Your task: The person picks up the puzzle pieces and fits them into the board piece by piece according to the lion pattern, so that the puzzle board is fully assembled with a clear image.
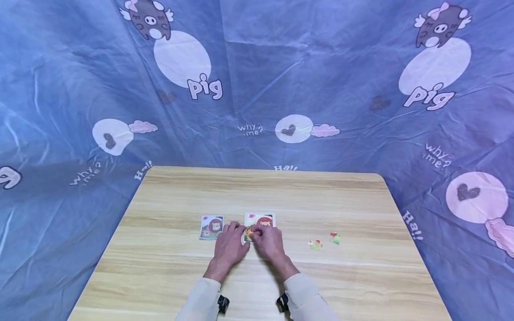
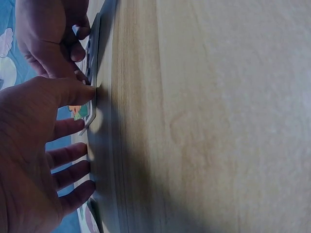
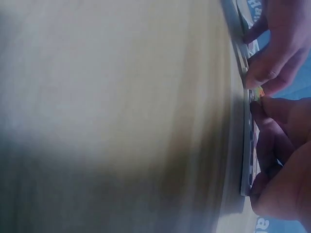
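Observation:
A jigsaw puzzle board (image 1: 259, 216) with a lion picture lies on the table under both hands. My right hand (image 1: 269, 242) pinches a yellow and green puzzle piece (image 3: 259, 91) between thumb and index finger, low over the board's left part. At the board's left edge rests my left hand (image 1: 232, 243). Its thumb touches the board's near edge, and its other fingers spread fairly straight, as the left wrist view shows. Fingers cover part of the board and the pinched piece. Left of the board lies a picture card (image 1: 211, 226) with lions, beside the left fingertips.
Two loose puzzle pieces lie on the right of the wooden table (image 1: 341, 285): one nearer piece (image 1: 315, 244) and one farther piece (image 1: 335, 238). Behind the table and along its sides hangs a blue printed cloth (image 1: 257, 80).

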`<state>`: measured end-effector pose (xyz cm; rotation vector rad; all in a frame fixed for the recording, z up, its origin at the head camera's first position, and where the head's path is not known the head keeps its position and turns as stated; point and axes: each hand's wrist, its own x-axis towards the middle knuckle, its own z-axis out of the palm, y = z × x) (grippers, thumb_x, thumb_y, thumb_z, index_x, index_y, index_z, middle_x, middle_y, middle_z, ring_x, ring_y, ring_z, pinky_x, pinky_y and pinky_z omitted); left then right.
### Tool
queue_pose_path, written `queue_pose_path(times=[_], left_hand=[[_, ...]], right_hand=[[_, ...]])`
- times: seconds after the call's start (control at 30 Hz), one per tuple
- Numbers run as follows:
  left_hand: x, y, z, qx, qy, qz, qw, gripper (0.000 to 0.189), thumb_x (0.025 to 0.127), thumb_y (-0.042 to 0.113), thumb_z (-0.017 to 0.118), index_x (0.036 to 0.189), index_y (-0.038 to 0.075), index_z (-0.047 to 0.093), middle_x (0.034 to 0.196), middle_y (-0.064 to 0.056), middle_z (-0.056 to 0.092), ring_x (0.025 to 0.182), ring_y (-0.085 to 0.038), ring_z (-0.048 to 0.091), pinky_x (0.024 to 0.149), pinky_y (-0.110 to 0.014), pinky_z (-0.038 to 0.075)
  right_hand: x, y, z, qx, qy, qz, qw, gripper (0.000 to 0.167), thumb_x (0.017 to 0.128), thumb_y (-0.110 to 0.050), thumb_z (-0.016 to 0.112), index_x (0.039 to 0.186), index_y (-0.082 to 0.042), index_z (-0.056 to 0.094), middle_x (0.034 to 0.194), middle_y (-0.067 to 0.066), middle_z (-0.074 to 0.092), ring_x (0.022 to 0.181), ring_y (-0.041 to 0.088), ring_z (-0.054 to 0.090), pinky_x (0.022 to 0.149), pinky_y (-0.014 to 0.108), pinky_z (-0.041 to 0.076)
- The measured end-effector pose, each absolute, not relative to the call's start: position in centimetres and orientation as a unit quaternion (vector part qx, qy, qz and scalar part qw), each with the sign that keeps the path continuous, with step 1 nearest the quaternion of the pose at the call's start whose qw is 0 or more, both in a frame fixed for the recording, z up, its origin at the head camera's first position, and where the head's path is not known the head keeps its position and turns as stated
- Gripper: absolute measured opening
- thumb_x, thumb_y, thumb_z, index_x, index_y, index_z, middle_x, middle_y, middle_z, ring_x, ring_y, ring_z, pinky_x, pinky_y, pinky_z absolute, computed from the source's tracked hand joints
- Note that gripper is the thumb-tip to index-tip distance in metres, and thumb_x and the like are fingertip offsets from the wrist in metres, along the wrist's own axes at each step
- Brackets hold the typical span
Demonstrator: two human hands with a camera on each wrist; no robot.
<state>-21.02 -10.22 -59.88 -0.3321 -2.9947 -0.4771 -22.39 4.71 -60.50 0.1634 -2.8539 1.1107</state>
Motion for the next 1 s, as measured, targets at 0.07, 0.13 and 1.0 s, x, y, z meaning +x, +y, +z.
queue_pose_path(times=[0.07, 0.13, 1.0], left_hand=[[-21.05, -10.22, -59.96, -0.11, -0.98, -0.157, 0.046, 0.042, 0.077, 0.034, 0.07, 0.115, 0.016, 0.067, 0.118, -0.007, 0.058, 0.097, -0.027, 0.054, 0.067, -0.037, 0.049], [-21.09, -10.2, -60.07, -0.108, -0.98, -0.16, 0.042, 0.042, 0.077, 0.034, 0.069, 0.115, 0.016, 0.067, 0.118, -0.006, 0.058, 0.099, -0.027, 0.054, 0.068, -0.037, 0.049], [-21.33, -10.15, -60.1, -0.1, -0.983, -0.15, 0.031, 0.044, 0.078, 0.037, 0.069, 0.117, 0.017, 0.066, 0.119, -0.006, 0.057, 0.099, -0.027, 0.053, 0.07, -0.038, 0.048]], right_hand=[[-22.33, 4.65, -60.61, 0.052, -0.935, 0.346, 0.05, 0.011, 0.081, -0.025, 0.075, 0.092, -0.021, 0.077, 0.078, -0.009, 0.074, 0.07, 0.008, 0.068, 0.082, 0.038, 0.05], [-22.3, 4.62, -60.72, 0.049, -0.939, 0.334, 0.061, 0.012, 0.082, -0.025, 0.075, 0.093, -0.022, 0.077, 0.076, -0.009, 0.074, 0.069, 0.009, 0.067, 0.082, 0.04, 0.048], [-22.48, 4.61, -61.49, 0.102, -0.959, 0.247, 0.096, 0.025, 0.082, -0.032, 0.071, 0.104, -0.021, 0.074, 0.101, -0.002, 0.065, 0.102, 0.02, 0.06, 0.071, 0.038, 0.037]])
